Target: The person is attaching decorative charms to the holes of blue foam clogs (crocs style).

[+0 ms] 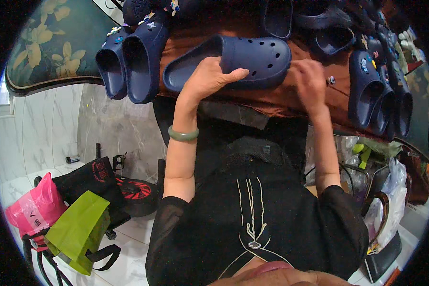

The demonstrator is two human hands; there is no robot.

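My left hand point(209, 76) grips a navy blue perforated clog point(252, 59) by its side, holding it on the brown table top point(291, 102). A green bangle point(183, 135) circles that wrist. My right hand point(310, 81) is blurred at the clog's toe end, fingers touching or close to it; I cannot tell whether it holds anything. A small charm point(331, 80) lies on the table just right of it.
More navy clogs stand at the left point(133, 57), along the back point(319, 21) and at the right point(376, 90), some with charms. A pink bag point(33, 207), green bag point(78, 229) and black bags sit on the marble floor; plastic bags point(391, 200) at right.
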